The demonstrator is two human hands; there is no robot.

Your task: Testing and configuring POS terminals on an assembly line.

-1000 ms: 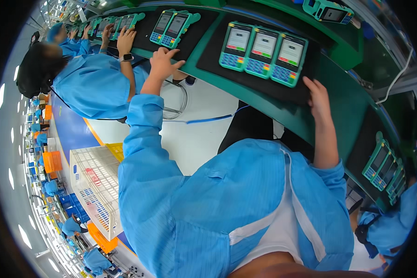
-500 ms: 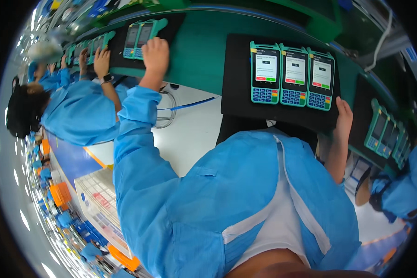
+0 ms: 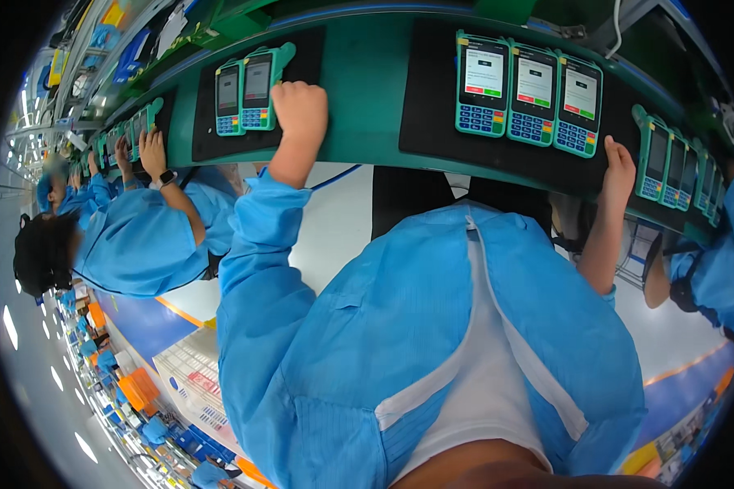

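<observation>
Three payment terminals (image 3: 532, 95), teal-framed with lit screens and blue keypads, lie side by side on a black mat (image 3: 432, 98) ahead of me. My right hand (image 3: 618, 169) is at the mat's right side, close to the rightmost terminal, fingers partly stretched. To the left, my left hand (image 3: 300, 112) is curled like a fist beside two dark-screened payment terminals (image 3: 244, 91) on another black mat (image 3: 294, 73). Its fingertips are turned away, so anything inside it is hidden. Whether it touches the nearer terminal I cannot tell.
Further terminals (image 3: 669, 163) stand in a row at the right end of the green bench (image 3: 363, 90). At left, a co-worker in blue (image 3: 139, 216) has hands by more terminals (image 3: 134, 126). A white cable (image 3: 617, 28) hangs at the back right.
The mat with three terminals has shifted away from me, back from overhanging the bench edge. My left hand has curled and sits lower beside the left terminals. The whole view has tilted.
</observation>
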